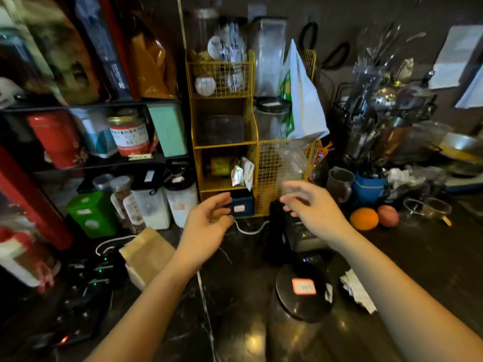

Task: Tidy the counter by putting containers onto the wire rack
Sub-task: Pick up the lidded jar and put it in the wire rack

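Observation:
A yellow wire rack [269,184] stands at the back of the dark counter, with jars and packets on its shelves. A dark blue box with a white label [241,205] sits in its bottom shelf. My left hand [206,226] hovers in front of that box, fingers curled and apart, holding nothing. My right hand [311,207] is open in front of the rack's lower right basket, also empty. A clear jar with a black lid and red-edged label [303,291] stands on the counter near me, below my right arm.
A black shelf unit [99,163] on the left holds tins and jars. A brown paper bag [149,254], power strips [88,278], a black appliance [292,233], an orange [363,218], a mug [339,182] and cluttered utensils lie around.

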Demonstrator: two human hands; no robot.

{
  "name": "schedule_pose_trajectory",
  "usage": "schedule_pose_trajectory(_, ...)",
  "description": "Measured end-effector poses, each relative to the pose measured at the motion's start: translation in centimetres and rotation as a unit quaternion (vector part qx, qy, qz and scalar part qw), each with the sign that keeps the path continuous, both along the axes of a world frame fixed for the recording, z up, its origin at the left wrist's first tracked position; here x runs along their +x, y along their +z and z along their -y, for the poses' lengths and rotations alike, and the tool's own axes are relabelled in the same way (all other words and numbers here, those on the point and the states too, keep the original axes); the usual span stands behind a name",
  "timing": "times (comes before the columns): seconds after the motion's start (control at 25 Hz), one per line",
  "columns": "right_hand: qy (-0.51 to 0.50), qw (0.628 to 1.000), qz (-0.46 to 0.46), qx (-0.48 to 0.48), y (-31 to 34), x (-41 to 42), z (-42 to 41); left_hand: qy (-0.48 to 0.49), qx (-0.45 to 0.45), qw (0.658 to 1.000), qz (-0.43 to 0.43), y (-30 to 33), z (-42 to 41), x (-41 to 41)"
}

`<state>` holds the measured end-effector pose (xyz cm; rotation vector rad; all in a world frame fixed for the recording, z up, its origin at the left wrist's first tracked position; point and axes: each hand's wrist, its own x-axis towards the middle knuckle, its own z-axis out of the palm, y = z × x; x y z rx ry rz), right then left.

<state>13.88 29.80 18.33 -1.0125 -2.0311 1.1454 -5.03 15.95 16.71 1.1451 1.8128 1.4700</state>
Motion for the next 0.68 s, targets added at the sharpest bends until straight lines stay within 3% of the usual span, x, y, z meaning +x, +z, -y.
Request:
schedule_pose_trajectory(0.16,-0.017,0.999,0.008,-0.028,-1.9,3.6,2.7,-0.014,-0.015,0.999,0.046,-1.8,2.2,4.2)
schedule_pose_trajectory(0.4,-0.108,0.992,0.003,-0.065,-6.6,7.5,7.1,-0.044,-0.114,0.986,0.115,-4.6,4.1,8.9)
schedule_pose_trajectory(0.68,-0.135,0.988,0.033,-0.074,-8.4,10.4,11.5,-0.050,-0.171,0.979,0.098,-6.4,5.3,10.7)
